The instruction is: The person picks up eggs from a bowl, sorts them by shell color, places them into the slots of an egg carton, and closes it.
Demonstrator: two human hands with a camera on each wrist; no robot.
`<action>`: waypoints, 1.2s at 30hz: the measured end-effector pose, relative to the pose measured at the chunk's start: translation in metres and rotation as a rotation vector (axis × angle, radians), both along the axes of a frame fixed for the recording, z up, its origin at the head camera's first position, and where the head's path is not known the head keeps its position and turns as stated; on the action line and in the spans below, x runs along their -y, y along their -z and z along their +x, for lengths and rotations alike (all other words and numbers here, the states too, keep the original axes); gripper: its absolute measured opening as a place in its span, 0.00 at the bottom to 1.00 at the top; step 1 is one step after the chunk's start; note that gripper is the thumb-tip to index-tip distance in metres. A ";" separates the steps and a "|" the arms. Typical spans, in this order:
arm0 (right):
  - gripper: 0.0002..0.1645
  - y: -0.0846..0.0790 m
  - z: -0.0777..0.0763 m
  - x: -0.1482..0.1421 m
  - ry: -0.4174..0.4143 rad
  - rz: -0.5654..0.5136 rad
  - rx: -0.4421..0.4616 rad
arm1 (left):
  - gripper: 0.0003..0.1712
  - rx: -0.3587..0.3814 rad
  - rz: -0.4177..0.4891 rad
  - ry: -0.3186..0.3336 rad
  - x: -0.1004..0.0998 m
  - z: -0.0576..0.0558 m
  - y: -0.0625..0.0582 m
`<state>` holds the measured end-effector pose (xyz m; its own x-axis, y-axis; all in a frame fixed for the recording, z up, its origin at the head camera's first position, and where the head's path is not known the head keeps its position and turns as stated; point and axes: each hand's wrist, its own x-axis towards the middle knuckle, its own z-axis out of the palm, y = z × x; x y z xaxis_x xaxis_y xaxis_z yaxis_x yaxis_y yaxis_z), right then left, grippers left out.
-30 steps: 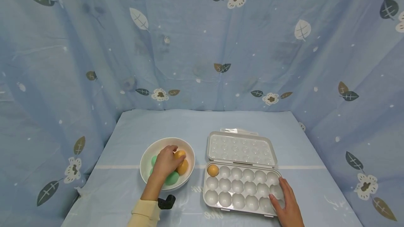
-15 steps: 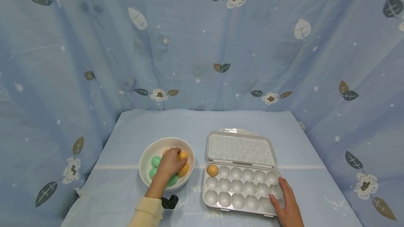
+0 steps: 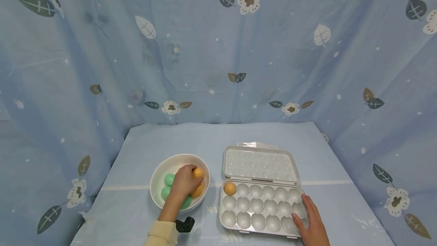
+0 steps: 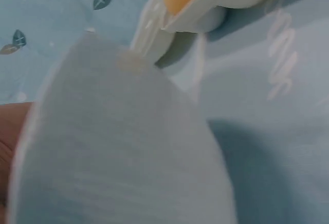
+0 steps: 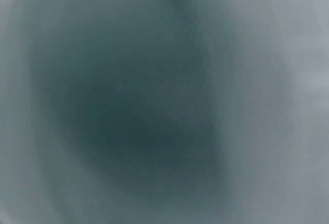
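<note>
One orange egg (image 3: 198,173) sits pinched by the left hand (image 3: 183,181) inside the bowl (image 3: 157,181); the right hand (image 3: 312,223), fingers spread, apparently steadies the tray (image 3: 257,205).

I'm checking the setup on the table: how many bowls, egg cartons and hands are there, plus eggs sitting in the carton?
Bowl: 1
Egg carton: 1
Hands: 2 (left hand, right hand)
Orange egg in the carton: 1
Total: 5

We see orange eggs (image 3: 198,172) against the left grip (image 3: 184,181), green eggs (image 3: 169,179) left of it, in a white bowl (image 3: 158,176); a pale grey tray (image 3: 271,207) by the right grip (image 3: 311,223); beyond both, a blue curtain (image 3: 211,60) with white flowers (image 3: 244,1) and brown leaves (image 3: 84,165).
</note>
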<state>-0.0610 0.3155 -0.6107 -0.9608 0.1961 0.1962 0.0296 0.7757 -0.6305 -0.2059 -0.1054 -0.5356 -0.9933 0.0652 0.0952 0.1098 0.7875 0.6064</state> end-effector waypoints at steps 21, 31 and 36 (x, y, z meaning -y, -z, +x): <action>0.48 0.002 0.000 0.000 -0.010 -0.021 -0.001 | 0.26 -0.030 0.447 0.103 -0.035 0.023 -0.048; 0.47 -0.001 0.001 0.002 -0.002 -0.017 -0.005 | 0.25 -0.005 0.509 0.274 -0.070 0.031 -0.037; 0.46 -0.001 0.002 0.004 0.002 -0.017 -0.031 | 0.25 -0.001 0.521 0.329 -0.085 0.034 -0.031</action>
